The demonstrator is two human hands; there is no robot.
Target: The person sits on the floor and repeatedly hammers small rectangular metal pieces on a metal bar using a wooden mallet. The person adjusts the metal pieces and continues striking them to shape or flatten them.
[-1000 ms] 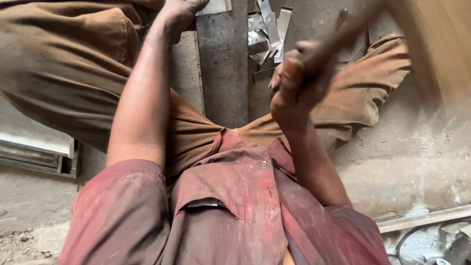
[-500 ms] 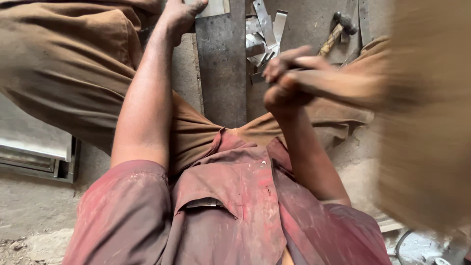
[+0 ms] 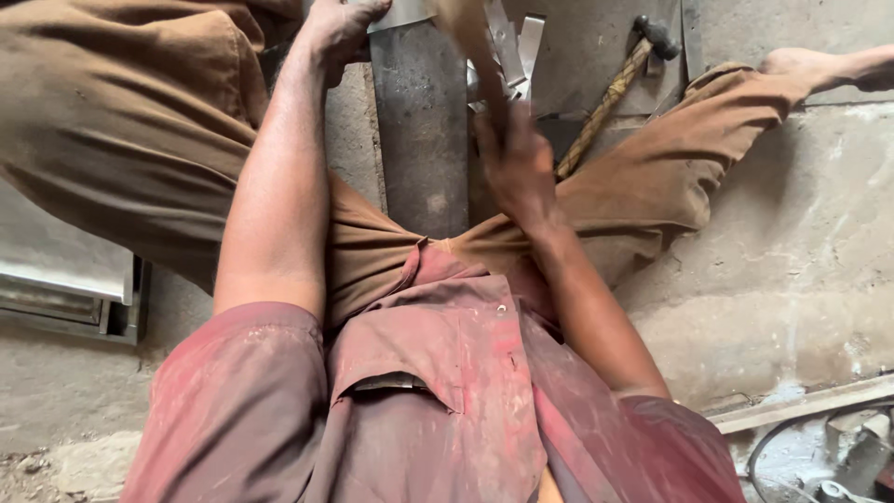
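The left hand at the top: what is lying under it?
Under the left hand lies a thin, pale metal sheet piece, resting on a long dark steel bar. The part beneath the palm is hidden.

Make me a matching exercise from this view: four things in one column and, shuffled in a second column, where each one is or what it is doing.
Things:
1. left hand
2. right hand
3. spare hammer
4. bare foot

Places or states:
A. lying untouched on the floor beside the right leg
B. stretched out at the far right, on the concrete
C. pressing a thin metal sheet onto the steel bar
D. blurred in motion, closed round a wooden handle

Pairs: 1-C, 2-D, 3-A, 4-B
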